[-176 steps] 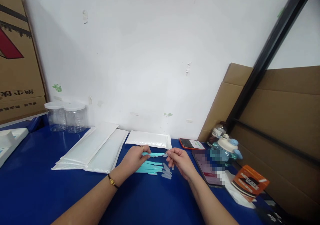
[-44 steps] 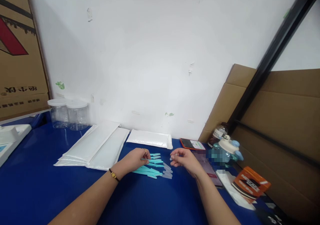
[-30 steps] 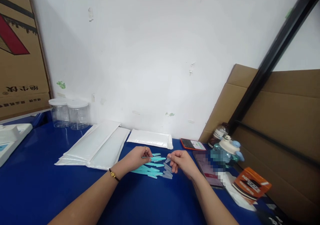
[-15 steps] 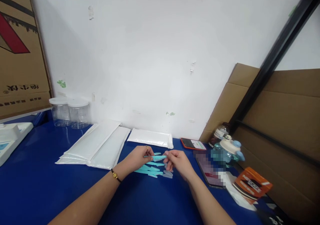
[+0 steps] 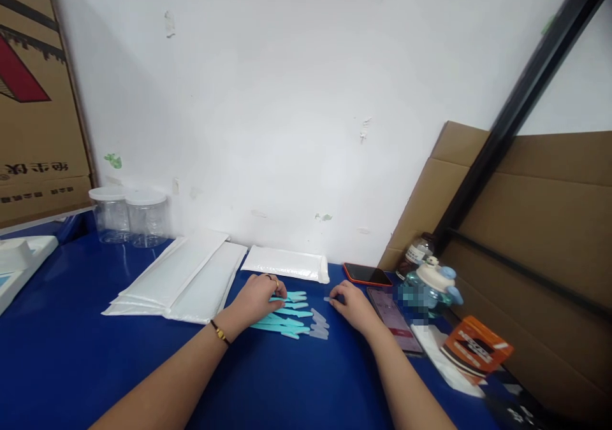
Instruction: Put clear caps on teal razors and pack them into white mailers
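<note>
Several turquoise eyebrow razors [image 5: 292,313] lie side by side on the blue table, their narrow ends pointing right. My left hand [image 5: 262,297] is closed over the left end of an upper razor, thumb and fingers pinched on its handle. Just right of the razors is a short column of clear plastic blade caps [image 5: 319,328]. My right hand [image 5: 352,304] pinches another small clear cap [image 5: 327,299] between thumb and fingertips, low over the table and apart from the razors.
White padded mailers [image 5: 191,283] lie at left, one more [image 5: 284,263] against the wall. Two clear jars [image 5: 147,220] stand back left. On the right are a red-edged phone [image 5: 367,274], a second phone [image 5: 396,322], a teal bottle [image 5: 423,293], a brown bottle [image 5: 415,256] and an orange pouch [image 5: 478,347].
My hands have moved apart. The clear cap has come off the razor and moved right in my right hand, while my left hand has shifted slightly left with the razor.
</note>
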Tool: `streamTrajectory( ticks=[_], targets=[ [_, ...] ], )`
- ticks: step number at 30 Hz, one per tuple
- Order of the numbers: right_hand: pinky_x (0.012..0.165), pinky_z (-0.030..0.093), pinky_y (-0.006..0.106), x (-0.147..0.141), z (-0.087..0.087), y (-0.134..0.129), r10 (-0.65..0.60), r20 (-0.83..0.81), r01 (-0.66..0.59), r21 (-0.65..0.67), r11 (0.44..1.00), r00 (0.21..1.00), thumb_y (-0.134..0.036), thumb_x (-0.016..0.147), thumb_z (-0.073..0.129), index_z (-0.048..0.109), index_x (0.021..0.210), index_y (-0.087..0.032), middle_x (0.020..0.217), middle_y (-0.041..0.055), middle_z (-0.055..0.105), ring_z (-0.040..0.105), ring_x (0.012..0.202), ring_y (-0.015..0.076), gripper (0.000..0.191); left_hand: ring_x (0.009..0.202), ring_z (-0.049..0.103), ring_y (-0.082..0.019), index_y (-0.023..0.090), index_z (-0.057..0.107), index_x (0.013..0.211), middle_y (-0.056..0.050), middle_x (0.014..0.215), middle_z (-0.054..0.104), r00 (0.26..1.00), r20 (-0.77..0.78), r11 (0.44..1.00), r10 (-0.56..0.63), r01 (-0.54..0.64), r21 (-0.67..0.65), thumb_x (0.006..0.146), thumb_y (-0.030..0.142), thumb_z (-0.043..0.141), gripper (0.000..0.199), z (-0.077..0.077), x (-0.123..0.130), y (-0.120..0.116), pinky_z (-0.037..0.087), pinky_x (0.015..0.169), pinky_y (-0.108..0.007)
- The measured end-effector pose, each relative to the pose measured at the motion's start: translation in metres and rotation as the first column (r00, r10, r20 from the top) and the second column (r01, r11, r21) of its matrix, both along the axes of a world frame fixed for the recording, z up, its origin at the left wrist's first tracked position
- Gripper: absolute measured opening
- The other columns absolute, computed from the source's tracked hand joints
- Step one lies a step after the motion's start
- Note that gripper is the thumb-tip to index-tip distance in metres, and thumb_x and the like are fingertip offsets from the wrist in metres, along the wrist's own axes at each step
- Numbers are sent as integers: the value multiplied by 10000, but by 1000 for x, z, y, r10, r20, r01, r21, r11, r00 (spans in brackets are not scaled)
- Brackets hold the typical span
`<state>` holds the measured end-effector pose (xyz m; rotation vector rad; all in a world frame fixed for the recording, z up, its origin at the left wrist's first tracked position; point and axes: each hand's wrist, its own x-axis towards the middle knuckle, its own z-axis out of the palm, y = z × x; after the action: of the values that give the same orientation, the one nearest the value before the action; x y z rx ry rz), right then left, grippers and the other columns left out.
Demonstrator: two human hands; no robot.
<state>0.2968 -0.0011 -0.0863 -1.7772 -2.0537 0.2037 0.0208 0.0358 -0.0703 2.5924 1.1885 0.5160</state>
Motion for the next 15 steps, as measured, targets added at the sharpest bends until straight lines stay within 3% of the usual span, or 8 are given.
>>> streamTrajectory(
  ticks=[8,11,15],
  targets=[
    [597,348,232,-16,3,-1,-62,205,52,50,997,977,-197,815,486,571,730,-175,829,57,577,549,700,143,123,887,546,-202,227,653,761,-21,854,653,994,-100,999,-50,50,4,748,313,601,101,2,6,-5,308,772,-314],
    [624,355,229,-17,2,0,-67,151,59,58,997,986,-179,806,478,558,743,-180,790,51,599,560,717,152,103,883,550,-206,221,644,756,-26,854,655,994,-101,999,-42,43,2,748,301,593,95,1,7,-5,315,750,-311],
    [583,356,220,-10,1,-1,-33,-50,36,60,998,998,-166,784,461,543,814,-200,655,-3,578,531,597,133,94,817,568,-184,218,621,763,-6,802,662,998,-49,999,-46,46,-6,763,263,559,76,0,7,-5,320,736,-288]
  ],
)
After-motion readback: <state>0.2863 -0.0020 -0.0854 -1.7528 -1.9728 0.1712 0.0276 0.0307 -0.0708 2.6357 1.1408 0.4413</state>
